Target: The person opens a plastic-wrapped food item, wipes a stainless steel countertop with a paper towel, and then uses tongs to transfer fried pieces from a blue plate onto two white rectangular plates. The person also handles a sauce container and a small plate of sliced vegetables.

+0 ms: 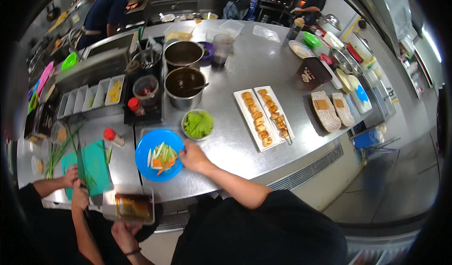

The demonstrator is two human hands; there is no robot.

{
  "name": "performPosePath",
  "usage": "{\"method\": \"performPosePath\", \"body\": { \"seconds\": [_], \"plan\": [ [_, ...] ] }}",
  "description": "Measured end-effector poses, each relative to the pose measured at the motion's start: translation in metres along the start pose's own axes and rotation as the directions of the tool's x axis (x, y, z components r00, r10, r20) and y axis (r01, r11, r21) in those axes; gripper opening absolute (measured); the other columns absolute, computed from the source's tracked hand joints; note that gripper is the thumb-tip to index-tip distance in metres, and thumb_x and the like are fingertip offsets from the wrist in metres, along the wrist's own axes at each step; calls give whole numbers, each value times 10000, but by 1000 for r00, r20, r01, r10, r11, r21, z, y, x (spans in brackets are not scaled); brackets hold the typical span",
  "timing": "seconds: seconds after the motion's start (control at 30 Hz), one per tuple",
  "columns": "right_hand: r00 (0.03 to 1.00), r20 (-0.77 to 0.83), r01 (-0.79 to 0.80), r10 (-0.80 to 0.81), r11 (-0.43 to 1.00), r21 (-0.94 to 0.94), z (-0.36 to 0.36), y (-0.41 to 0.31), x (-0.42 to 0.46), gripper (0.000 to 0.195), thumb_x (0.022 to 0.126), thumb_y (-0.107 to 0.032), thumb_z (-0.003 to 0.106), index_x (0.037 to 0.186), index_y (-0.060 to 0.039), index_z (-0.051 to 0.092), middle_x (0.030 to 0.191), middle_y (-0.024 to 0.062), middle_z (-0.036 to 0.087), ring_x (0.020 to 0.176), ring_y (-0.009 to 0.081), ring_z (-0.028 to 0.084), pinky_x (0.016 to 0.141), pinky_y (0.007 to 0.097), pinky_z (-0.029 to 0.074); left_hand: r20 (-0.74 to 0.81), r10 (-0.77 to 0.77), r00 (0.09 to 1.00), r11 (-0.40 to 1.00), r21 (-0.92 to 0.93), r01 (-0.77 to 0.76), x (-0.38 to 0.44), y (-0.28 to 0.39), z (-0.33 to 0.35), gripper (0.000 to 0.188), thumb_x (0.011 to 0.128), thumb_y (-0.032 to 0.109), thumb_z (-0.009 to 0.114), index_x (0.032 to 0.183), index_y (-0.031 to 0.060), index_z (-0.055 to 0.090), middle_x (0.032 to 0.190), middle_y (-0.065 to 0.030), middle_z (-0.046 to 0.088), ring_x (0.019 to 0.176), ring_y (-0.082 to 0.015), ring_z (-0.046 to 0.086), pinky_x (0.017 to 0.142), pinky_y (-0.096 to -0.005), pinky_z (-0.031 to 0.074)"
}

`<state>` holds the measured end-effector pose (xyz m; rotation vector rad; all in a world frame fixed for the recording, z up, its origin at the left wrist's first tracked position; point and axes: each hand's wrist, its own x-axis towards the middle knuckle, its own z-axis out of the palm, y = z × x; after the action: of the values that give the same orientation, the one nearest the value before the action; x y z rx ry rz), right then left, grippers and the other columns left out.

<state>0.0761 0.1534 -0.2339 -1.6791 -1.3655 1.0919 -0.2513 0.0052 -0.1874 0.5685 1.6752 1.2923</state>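
Note:
My right hand (194,156) grips the right rim of a blue plastic bowl (144,159) that holds sticks of cucumber and carrot. My left hand (126,234) holds a clear plastic container (107,208) with a brown and yellow content, near the table's front edge. Behind the blue bowl stands a bowl of green lettuce (197,124). Two steel pots, one with dark sauce and a ladle (200,86), stand farther back. To the right, two long white plates (263,148) bear rows of browned, skewered pieces.
At the left a co-worker's hands (76,185) hold a knife (80,164) over a green cutting board (102,166) beside spring onions. A red-capped shaker (113,137) stands near the board. A dark box (312,73) and two textured plates (323,118) sit at the right. Other people work behind.

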Motion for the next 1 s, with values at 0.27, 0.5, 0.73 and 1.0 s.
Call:
{"method": "performPosePath", "body": {
  "seconds": [0.27, 0.5, 0.73, 1.0],
  "plan": [
    [985, 170, 55, -18, 975, -214, -12, -11, -4, 459, 941, -400, 475, 1075, 27, 574, 924, 253, 658, 865, 360, 660, 788, 438, 506, 135, -66, 989, 993, 102, 52, -44, 47, 2, 275, 870, 115, 410, 923, -77, 601, 873, -183, 649, 786, -329, 648, 673, -401, 567],
    [903, 422, 144, 84, 865, -480, -214, -23, -56, 584, 908, -486, 530, 1258, -20, 547, 1114, 227, 639, 1002, 327, 633, 891, 387, 484, 298, 170, 939, 985, -61, -159, -39, 46, 124, 243, 892, 220, 524, 768, 11, 522, 620, -43, 506, 518, -186, 600, 452, -349, 565],
    [996, -87, -39, -2, 883, -468, -513, 30, -26, 350, 888, -250, 571, 1136, -4, 597, 840, 73, 679, 690, 163, 652, 666, 311, 530, 533, 33, 846, 995, -102, 25, -83, 39, 330, 243, 894, 153, 534, 703, 3, 514, 598, -89, 538, 492, -233, 613, 471, -361, 568],
    [820, -441, -180, -366, 565, -805, -840, 153, 244, 717, 766, -530, 680, 1209, 19, 551, 1071, 232, 636, 1011, 289, 630, 877, 371, 477, 367, 36, 930, 995, -102, 2, -151, -16, 554, 235, 909, 125, 463, 690, 43, 487, 582, -17, 465, 460, -162, 557, 428, -299, 498]
  ]
}}
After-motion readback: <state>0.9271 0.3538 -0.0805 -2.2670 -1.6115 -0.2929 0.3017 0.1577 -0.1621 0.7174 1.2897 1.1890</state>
